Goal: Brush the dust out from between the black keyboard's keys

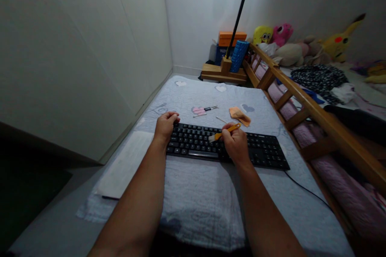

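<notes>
A black keyboard (196, 138) lies across the light blue cloth (199, 192). My right hand (235, 142) is closed round the yellow handle of a small brush (230, 129), whose pale bristles are over the keys near the keyboard's middle. At the keyboard's upper left corner is my left hand (165, 126), its fingers curled around that edge. Beyond the keyboard lie tweezers with a dark middle (208, 109), a cotton swab (199, 115), another swab (221, 119) and a folded orange cloth (240, 116).
A whitish flat panel (128, 164) lies left of the keyboard. The keyboard's cable (309, 190) runs off to the right. A wooden bed rail (319, 112) borders the right side, with plush toys behind it. A lamp stand (239, 16) rises from a wooden base at the back.
</notes>
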`<action>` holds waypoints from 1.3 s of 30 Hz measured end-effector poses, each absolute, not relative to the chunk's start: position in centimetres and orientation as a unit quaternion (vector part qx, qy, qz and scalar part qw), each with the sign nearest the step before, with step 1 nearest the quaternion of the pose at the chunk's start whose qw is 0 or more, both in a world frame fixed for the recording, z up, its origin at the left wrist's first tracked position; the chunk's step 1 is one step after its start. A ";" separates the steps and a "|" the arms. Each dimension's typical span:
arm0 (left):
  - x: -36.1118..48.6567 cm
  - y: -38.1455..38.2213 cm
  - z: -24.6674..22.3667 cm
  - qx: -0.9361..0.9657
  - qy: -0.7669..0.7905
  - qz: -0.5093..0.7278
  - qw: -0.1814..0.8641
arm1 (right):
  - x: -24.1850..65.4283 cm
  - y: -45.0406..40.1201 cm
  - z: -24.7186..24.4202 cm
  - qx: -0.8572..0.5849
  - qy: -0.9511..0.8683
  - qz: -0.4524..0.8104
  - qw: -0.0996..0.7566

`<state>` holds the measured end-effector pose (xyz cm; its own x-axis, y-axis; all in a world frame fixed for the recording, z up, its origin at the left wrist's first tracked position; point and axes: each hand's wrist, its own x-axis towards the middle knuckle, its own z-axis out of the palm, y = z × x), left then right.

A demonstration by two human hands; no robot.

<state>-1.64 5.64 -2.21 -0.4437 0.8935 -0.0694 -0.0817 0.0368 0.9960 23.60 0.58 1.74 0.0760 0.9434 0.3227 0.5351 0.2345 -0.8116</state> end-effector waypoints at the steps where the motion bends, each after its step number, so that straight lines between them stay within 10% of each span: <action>1: -1.6 5.6 -2.2 0.340 0.596 0.605 0.403 | 23.7 0.6 1.8 -0.582 -0.647 0.207 0.448; 18: -1.6 5.5 -1.9 0.346 0.602 0.600 0.397 | 26.5 0.1 4.2 -0.528 -0.589 0.410 0.454; 39: -1.4 5.6 -1.9 0.339 0.607 0.600 0.394 | 27.2 -1.4 1.7 -0.600 -0.608 0.196 0.481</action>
<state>-1.38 5.61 -1.86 -0.4589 0.8856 -0.0716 -0.0610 0.0489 0.9969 27.21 -1.37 1.71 0.1842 0.9183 0.3505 0.5413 0.2028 -0.8160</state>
